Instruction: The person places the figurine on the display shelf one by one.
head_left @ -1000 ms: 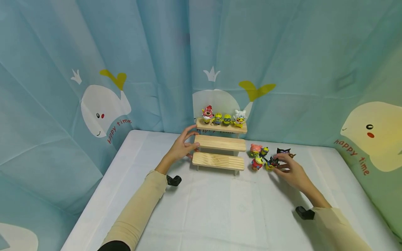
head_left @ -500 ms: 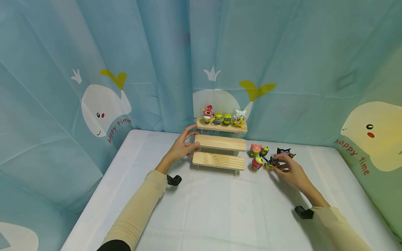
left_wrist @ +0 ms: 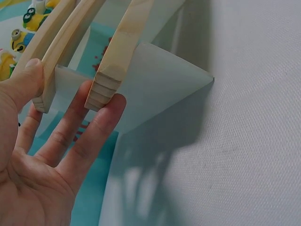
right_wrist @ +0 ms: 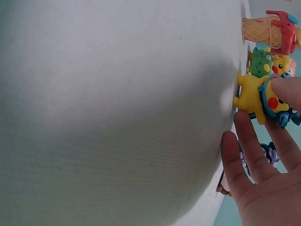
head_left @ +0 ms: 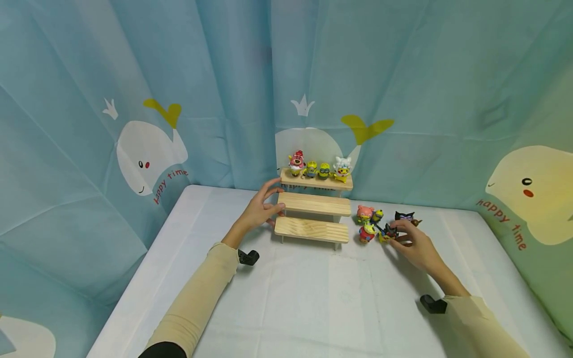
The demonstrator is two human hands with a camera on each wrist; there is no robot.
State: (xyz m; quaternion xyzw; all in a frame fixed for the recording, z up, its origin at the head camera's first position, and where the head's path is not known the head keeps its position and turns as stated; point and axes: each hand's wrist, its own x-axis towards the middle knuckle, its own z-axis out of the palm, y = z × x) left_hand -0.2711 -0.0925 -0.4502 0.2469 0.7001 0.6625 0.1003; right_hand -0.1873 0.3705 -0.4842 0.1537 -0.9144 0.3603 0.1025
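A three-step wooden display stand (head_left: 313,228) with pale translucent side panels stands at the back of the table. My left hand (head_left: 259,211) grips its left end; in the left wrist view the thumb (left_wrist: 33,75) lies against one board and fingertips (left_wrist: 115,106) touch the lowest board's end. On the right, my right hand (head_left: 416,246) pinches a yellow toy figurine with a dark hood (right_wrist: 251,96), thumb in front and fingers behind. The figurine stays low at the table surface. Close beside it are a red-and-yellow figurine (head_left: 367,232) and a pink one (head_left: 364,213).
Several figurines, including a pink bear (head_left: 296,163) and a white-hooded yellow one (head_left: 342,169), line the top step. Behind the right hand lies a dark-and-purple figurine (head_left: 404,216). A blue curtain (head_left: 224,74) hangs directly behind the table (head_left: 309,298).
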